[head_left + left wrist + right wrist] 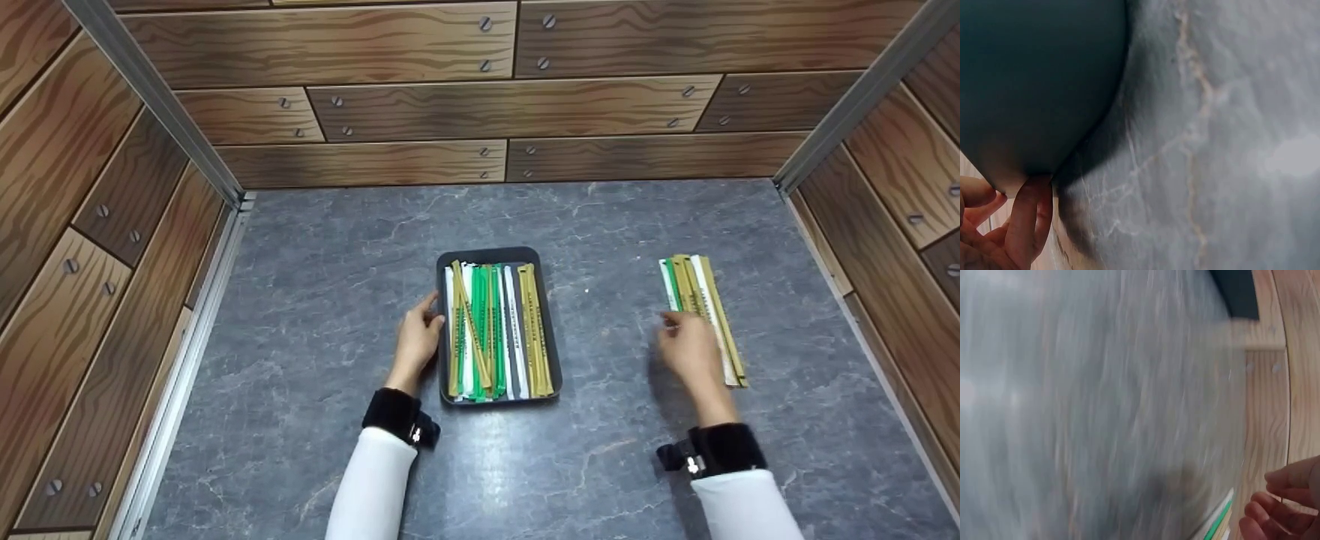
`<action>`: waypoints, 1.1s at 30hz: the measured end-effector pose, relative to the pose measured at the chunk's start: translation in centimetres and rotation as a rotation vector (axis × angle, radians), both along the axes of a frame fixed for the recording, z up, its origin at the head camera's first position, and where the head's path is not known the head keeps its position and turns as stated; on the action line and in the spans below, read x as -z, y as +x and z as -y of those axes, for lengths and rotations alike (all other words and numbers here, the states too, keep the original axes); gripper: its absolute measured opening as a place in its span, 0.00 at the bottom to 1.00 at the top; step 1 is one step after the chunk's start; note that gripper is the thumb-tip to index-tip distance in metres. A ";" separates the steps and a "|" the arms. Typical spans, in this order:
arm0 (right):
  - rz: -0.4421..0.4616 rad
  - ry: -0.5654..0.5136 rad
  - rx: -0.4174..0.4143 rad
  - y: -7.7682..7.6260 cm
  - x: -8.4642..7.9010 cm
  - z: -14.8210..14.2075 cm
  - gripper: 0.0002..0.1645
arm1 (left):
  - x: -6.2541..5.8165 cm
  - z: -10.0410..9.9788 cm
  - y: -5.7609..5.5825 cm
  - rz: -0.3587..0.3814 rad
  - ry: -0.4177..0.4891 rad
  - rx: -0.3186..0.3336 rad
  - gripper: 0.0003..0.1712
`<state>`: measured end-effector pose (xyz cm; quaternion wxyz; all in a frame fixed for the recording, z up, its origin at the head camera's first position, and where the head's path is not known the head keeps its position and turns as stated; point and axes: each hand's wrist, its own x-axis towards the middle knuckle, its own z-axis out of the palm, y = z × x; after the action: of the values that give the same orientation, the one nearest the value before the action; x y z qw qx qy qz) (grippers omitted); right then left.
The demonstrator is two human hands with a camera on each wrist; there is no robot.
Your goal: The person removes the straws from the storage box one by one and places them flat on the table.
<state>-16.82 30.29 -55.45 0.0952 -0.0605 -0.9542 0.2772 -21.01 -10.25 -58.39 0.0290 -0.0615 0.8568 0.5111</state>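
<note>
A black rectangular tray [499,402] holds several long, thin wrapped sticks [480,330] in green, white and gold, printed with dark lettering; they look like wrapped straws. One gold stick lies slantwise across the others. My left hand [417,335] holds the tray's left side, and its curled fingers [1027,216] meet the tray wall in the left wrist view. At the right, a small row of similar sticks [701,292] lies on the table. Over this row's near left part is my right hand [690,349], fingers loosely bent with nothing visible between them; it covers part of the row.
The grey marbled tabletop [600,450] extends around the tray and the row. Wood-patterned panels [420,112] close off the back and both sides, with metal rails at the corners. A tiny white speck lies between tray and row.
</note>
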 end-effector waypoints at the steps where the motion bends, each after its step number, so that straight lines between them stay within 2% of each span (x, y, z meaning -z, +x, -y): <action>1: -0.020 -0.016 -0.043 0.0 0.1 0.8 0.18 | 0.0 0.0 0.0 -0.001 0.001 0.000 0.29; 6: -0.098 -0.082 -0.225 0.0 0.4 5.9 0.17 | 0.0 0.0 0.0 -0.010 0.001 -0.004 0.28; 9: -0.122 -0.061 -0.303 0.3 0.2 9.1 0.17 | 0.0 0.0 -0.1 -0.016 -0.001 -0.007 0.28; 14: -0.051 -0.062 -0.404 0.6 -0.3 14.0 0.17 | 0.1 0.0 -0.1 -0.036 -0.008 -0.014 0.28; 18: 0.019 -0.073 -0.525 0.7 -0.3 17.1 0.16 | 0.2 0.0 -0.1 -0.048 -0.011 -0.012 0.28; 22: 0.079 -0.018 -0.630 0.5 0.2 19.4 0.22 | 0.1 0.0 0.0 -0.057 -0.027 -0.011 0.28; 27: 0.121 0.058 -0.682 0.4 1.2 21.2 0.31 | 0.0 0.0 0.1 -0.057 -0.042 -0.009 0.27; 33: 0.129 0.081 -0.697 -0.1 2.0 22.3 0.28 | 0.1 0.0 0.0 -0.061 -0.047 -0.011 0.27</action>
<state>-16.89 8.02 -57.47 -0.0631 0.2551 -0.9317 0.2508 -20.97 -10.29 -58.50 -0.0014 -0.0512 0.8687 0.4927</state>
